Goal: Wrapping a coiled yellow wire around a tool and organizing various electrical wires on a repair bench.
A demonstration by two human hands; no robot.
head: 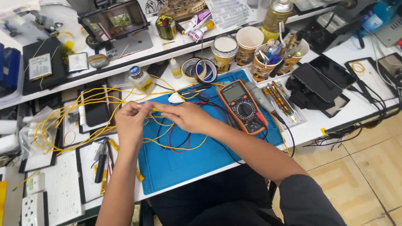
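Head cam, L to R: loose yellow wires sprawl over the bench's left side; left hand w/ fingers curled, pinching a yellow wire above the blue work mat. Right hand just beside it, fingertips pressed on the same wire. Red & black leads lie under both hands; orange multimeter sits right of them, paper cups further back.

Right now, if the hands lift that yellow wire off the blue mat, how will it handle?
Probably floppy: the yellow wire sprawls in loose loops left of the blue mat. Likely light, since the left hand and right hand hold it by pinch alone. It may snag on the red and black leads.
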